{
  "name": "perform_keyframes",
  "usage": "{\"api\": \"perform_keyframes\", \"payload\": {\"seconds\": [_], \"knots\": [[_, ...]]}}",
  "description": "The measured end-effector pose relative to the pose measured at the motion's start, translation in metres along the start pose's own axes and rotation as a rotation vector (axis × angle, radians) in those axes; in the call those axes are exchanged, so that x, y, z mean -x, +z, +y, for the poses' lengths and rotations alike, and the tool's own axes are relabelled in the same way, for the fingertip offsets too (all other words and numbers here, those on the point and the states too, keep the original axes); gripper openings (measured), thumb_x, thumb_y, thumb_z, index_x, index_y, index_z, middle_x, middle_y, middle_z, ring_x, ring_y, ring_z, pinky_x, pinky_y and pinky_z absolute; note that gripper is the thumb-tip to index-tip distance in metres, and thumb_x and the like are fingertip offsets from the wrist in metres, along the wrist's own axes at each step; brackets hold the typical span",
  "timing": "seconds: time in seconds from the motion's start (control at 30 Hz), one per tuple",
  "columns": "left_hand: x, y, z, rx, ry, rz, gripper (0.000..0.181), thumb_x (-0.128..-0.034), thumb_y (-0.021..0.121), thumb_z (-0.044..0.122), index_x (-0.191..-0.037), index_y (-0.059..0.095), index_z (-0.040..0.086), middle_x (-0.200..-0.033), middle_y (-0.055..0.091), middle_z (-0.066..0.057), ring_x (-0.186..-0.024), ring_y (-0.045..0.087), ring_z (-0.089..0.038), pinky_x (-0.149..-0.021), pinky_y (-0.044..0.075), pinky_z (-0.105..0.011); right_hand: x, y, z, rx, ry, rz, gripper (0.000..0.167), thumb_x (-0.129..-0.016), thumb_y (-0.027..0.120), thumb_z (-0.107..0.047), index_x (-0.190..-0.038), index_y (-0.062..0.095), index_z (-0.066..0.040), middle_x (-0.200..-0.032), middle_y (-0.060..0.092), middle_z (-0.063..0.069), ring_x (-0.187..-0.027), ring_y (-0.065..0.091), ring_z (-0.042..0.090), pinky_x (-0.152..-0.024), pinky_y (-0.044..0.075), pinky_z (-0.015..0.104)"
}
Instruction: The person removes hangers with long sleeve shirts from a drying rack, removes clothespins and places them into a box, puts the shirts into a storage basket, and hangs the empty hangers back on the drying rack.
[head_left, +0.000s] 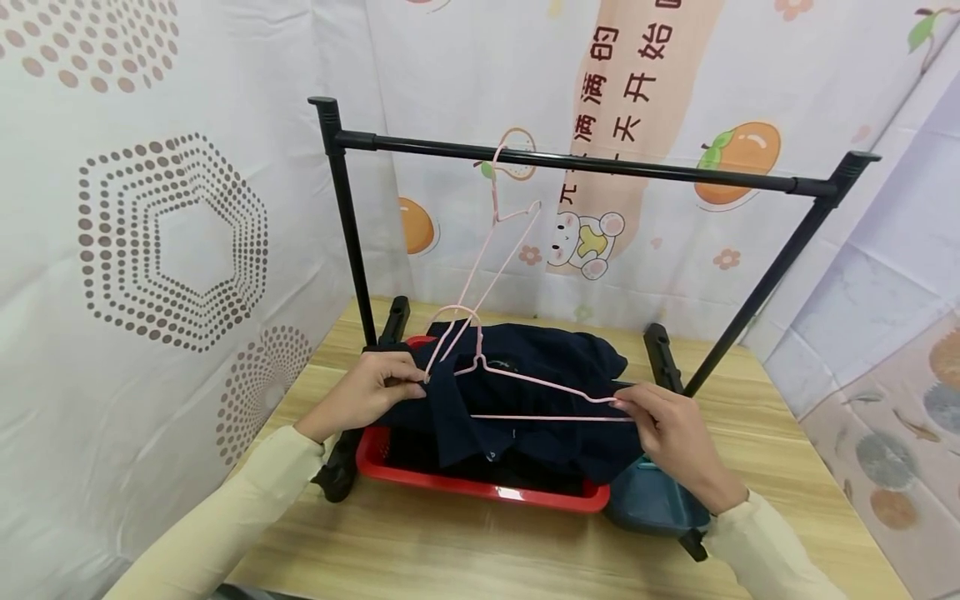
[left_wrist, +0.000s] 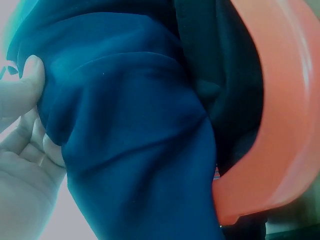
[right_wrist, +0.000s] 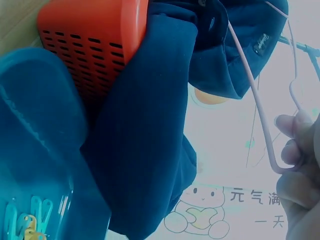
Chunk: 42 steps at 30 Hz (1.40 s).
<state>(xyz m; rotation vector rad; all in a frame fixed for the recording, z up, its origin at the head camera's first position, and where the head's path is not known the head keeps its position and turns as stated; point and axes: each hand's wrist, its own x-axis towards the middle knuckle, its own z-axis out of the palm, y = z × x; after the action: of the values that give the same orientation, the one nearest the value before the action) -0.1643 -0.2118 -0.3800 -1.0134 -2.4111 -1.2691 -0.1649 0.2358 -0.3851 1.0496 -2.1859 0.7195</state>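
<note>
A navy shirt (head_left: 536, 350) with a collar lies heaped over a red basket (head_left: 480, 492). My left hand (head_left: 375, 390) pinches the shirt's edge between thumb and fingers; the left wrist view shows the navy cloth (left_wrist: 135, 130) close up. At the end of a pink clothes hanger (head_left: 536, 381), my right hand (head_left: 667, 437) grips the bent wire. The hanger's other end passes behind the collar flap and is hidden there. A second pink hanger (head_left: 480, 262) hooks over the rack's bar, its lower end coming down close to my left hand.
A black clothes rack (head_left: 600, 164) stands over the basket, its feet on the wooden table (head_left: 427, 542). Beside the basket's right end is a blue container (head_left: 648, 504), with several clothespins (right_wrist: 31, 220) inside. Printed curtains (head_left: 465, 67) hang behind and at the sides.
</note>
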Motion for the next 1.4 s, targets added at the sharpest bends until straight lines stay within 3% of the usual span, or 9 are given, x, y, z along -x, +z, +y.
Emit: {"api": "perform_keyframes", "payload": {"seconds": [0.17, 0.23, 0.4, 0.7, 0.9, 1.2, 1.4], "knots": [[0.003, 0.001, -0.002, -0.018, -0.011, -0.010, 0.019, -0.0852, 0.081, 0.000, -0.097, 0.083, 0.014, -0.081, 0.065, 0.009, -0.068, 0.059, -0.009, -0.063, 0.053, -0.026, 0.007, -0.002, 0.002, -0.002, 0.003, 0.020, 0.029, -0.082, 0.072, 0.015, -0.097, 0.075, -0.009, -0.090, 0.071, -0.001, -0.062, 0.046, 0.003, -0.059, 0.037, 0.015], [0.004, 0.001, -0.002, -0.016, -0.015, -0.018, 0.015, -0.0845, 0.082, -0.001, -0.090, 0.082, 0.013, -0.083, 0.066, 0.009, -0.075, 0.065, -0.008, -0.067, 0.056, -0.026, 0.008, -0.004, 0.002, -0.001, 0.011, 0.028, 0.030, -0.081, 0.073, 0.016, -0.096, 0.075, -0.010, -0.087, 0.070, -0.002, -0.061, 0.045, 0.003, -0.059, 0.036, 0.015], [0.005, 0.000, -0.003, -0.026, -0.004, -0.027, 0.014, -0.0833, 0.082, -0.003, -0.090, 0.081, 0.009, -0.087, 0.069, 0.008, -0.087, 0.071, -0.011, -0.070, 0.058, -0.027, 0.011, -0.008, 0.003, -0.001, 0.028, 0.043, 0.030, -0.080, 0.074, 0.016, -0.096, 0.075, -0.009, -0.087, 0.070, -0.002, -0.061, 0.045, 0.003, -0.060, 0.037, 0.015], [0.009, -0.005, -0.010, -0.094, 0.046, -0.056, 0.020, -0.0821, 0.083, -0.002, -0.098, 0.082, 0.010, -0.083, 0.066, 0.012, -0.074, 0.063, -0.006, -0.063, 0.054, -0.025, 0.012, -0.014, 0.004, 0.002, 0.015, 0.060, 0.034, -0.075, 0.078, 0.017, -0.094, 0.075, -0.011, -0.083, 0.070, -0.002, -0.060, 0.044, 0.002, -0.059, 0.035, 0.016], [0.009, -0.004, -0.013, -0.104, 0.055, -0.054, 0.020, -0.0811, 0.085, -0.001, -0.096, 0.082, 0.013, -0.087, 0.070, 0.011, -0.078, 0.065, -0.005, -0.065, 0.055, -0.025, 0.016, -0.018, 0.006, 0.011, 0.023, 0.068, 0.036, -0.073, 0.079, 0.018, -0.094, 0.075, -0.012, -0.080, 0.066, -0.004, -0.060, 0.041, 0.002, -0.058, 0.034, 0.017], [0.022, -0.008, -0.019, -0.032, -0.049, -0.055, 0.026, -0.0817, 0.082, -0.007, -0.095, 0.082, 0.015, -0.086, 0.068, 0.010, -0.076, 0.066, -0.007, -0.066, 0.057, -0.026, 0.028, -0.028, 0.013, 0.089, 0.065, 0.104, 0.040, -0.067, 0.080, 0.024, -0.091, 0.076, -0.009, -0.082, 0.071, -0.001, -0.061, 0.048, 0.003, -0.060, 0.035, 0.014], [0.023, -0.009, -0.021, -0.037, -0.065, -0.067, 0.024, -0.0826, 0.081, -0.006, -0.096, 0.082, 0.014, -0.084, 0.066, 0.010, -0.075, 0.065, -0.007, -0.065, 0.057, -0.027, 0.031, -0.033, 0.015, 0.108, 0.090, 0.093, 0.039, -0.069, 0.079, 0.023, -0.091, 0.076, -0.009, -0.082, 0.072, 0.000, -0.061, 0.049, 0.003, -0.059, 0.036, 0.015]]}}
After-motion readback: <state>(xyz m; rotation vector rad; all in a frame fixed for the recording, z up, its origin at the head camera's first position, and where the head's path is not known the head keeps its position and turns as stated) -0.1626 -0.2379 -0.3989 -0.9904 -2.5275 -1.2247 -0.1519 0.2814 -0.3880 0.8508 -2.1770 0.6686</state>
